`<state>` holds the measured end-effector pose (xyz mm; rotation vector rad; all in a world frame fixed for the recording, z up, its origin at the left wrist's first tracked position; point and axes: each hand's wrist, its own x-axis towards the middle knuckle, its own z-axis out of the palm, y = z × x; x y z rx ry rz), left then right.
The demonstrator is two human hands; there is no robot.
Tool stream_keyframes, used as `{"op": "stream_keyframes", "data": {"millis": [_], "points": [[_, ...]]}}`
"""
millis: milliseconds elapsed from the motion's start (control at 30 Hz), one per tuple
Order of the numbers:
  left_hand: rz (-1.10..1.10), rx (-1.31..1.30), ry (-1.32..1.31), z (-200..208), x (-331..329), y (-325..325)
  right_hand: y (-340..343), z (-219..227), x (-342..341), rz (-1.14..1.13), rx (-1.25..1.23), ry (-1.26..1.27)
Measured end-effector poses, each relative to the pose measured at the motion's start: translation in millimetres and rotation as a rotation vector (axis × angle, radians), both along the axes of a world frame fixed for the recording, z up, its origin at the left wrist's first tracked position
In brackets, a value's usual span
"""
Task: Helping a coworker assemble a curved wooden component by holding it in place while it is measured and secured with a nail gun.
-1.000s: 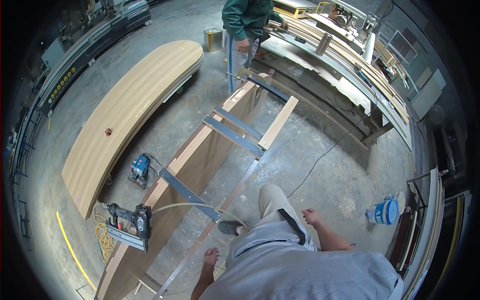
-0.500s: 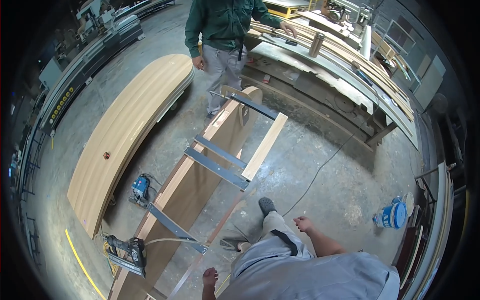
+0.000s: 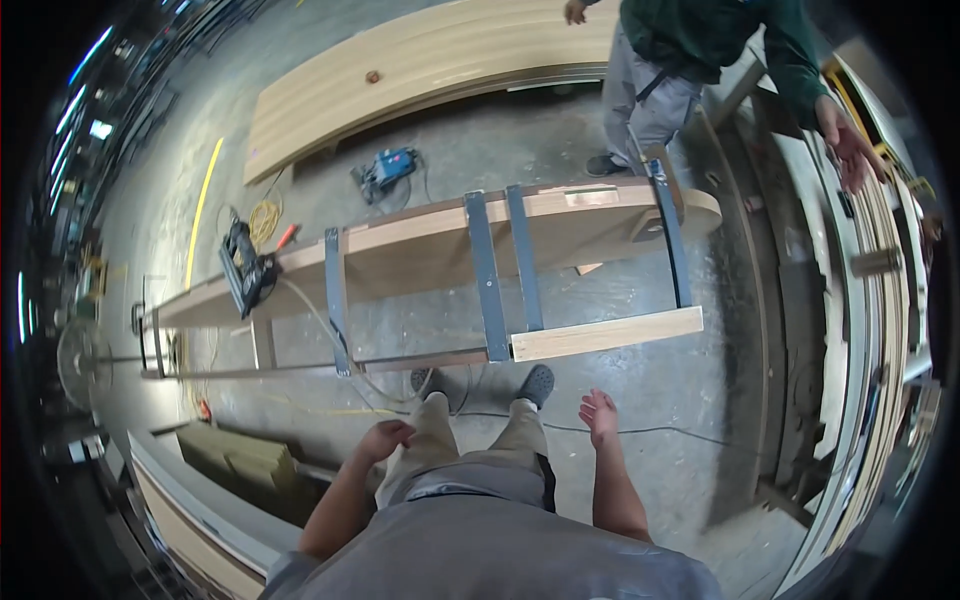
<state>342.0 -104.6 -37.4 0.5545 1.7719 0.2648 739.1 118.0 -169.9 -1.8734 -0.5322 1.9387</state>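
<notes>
My left hand [image 3: 385, 440] hangs beside my left thigh, holding nothing, with its fingers loosely bent. To the right of my legs, my right hand [image 3: 598, 412] is open and empty, fingers apart. In front of me stands a long wooden panel [image 3: 430, 262] on edge, on a frame with blue-grey metal crossbars [image 3: 487, 275]. A pale wood board [image 3: 608, 333] lies across the near ends of the crossbars at the right; my right hand is nearest to it, without touching. On the panel's left part rests a black nail gun [image 3: 245, 268] with a hose.
Beyond the panel, a blue power tool [image 3: 385, 172] sits on the floor near a large wooden top [image 3: 430, 55]. A co-worker in a green shirt [image 3: 690, 35] stands at the far right by a bench of long boards [image 3: 885, 300]. A cable [image 3: 640, 430] crosses the floor; stacked panels [image 3: 200, 510] stand left.
My view has turned left, so the panel now runs across in front of me. Both my feet face it. The co-worker's arm is now stretched out over the bench side.
</notes>
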Motion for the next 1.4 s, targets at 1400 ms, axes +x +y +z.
{"op": "stream_keyframes", "data": {"millis": [1400], "points": [[-0.598, -0.105, -0.258, -135.8, 193.0, 141.6, -368.2, 83.4, 214.1, -1.446, -0.033, -0.209]]}}
